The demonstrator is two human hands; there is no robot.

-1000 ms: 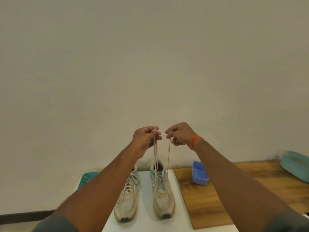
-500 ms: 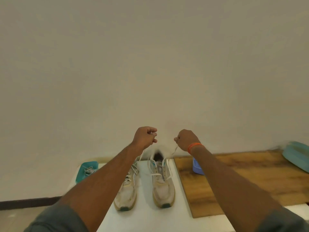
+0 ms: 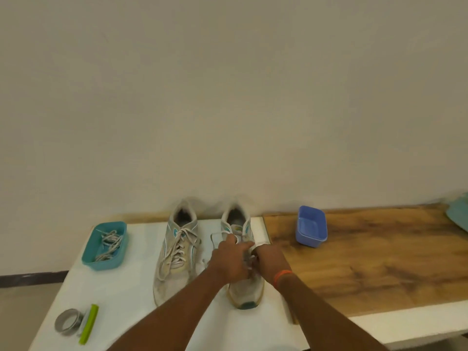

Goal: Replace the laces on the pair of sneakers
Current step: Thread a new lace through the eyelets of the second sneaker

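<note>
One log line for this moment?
step: lacing right sneaker | left hand: on lace | right hand: on lace | left sneaker: laced

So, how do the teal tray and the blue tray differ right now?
The teal tray sits on the white surface left of the sneakers; the blue tray sits on the wooden board to their right. The teal tray holds a tangle of laces; the blue tray looks empty. Both are small, rectangular plastic tubs with rounded corners, and neither hand touches them.

One head-worn view looks forward and down, close over the white table [image 3: 121, 295], facing the wall [image 3: 228, 97]
</note>
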